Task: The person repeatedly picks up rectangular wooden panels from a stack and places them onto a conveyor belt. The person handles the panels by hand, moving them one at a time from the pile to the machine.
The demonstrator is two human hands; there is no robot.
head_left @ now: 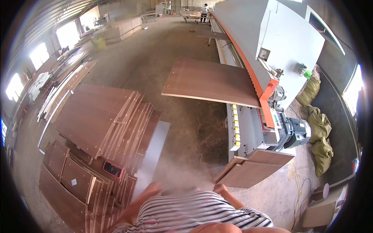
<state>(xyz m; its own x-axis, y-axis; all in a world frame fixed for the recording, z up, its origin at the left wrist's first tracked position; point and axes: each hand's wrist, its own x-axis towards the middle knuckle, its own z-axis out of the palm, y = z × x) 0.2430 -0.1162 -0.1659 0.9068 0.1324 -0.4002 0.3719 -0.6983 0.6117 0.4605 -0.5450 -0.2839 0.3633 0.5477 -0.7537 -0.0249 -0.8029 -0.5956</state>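
1. The left hand point(153, 188) is blurred beside the near end of a grey board point(155, 149); I cannot tell whether it grips anything.
2. The right hand point(220, 188) is curled near the lower left corner of the brown panels point(254, 171) at the machine's near end; contact is unclear.
3. Left of the grey board, stacked brown boards point(93, 116) carry a red-cased phone point(113, 169).
4. Farther, a wide panel point(210, 79) juts left from the machine point(289, 58), its right edge by the orange guard point(268, 91).
5. A person point(204, 11) stands near the machine's far end.
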